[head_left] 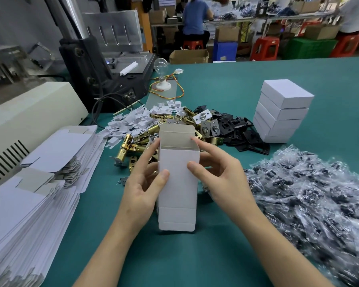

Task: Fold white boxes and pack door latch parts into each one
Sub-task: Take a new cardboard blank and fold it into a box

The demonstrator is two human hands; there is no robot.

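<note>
A white cardboard box (177,189), opened into a tube, is held up over the green table (174,255) at the centre. Its far flap stands up and its near flap hangs toward me. My left hand (145,183) grips its left side, thumb on the front face. My right hand (218,172) grips the right side, thumb on the front and a fingertip at the top edge. Behind the box lie brass door latches (137,141), silver plates (210,126) and black plates (243,133).
Flat unfolded boxes (29,193) are stacked at the left. Several closed white boxes (282,110) stand stacked at the right back. Clear bags of dark small parts (311,197) fill the right. White card inserts (133,121), a bulb (161,67) and a machine (104,59) lie beyond.
</note>
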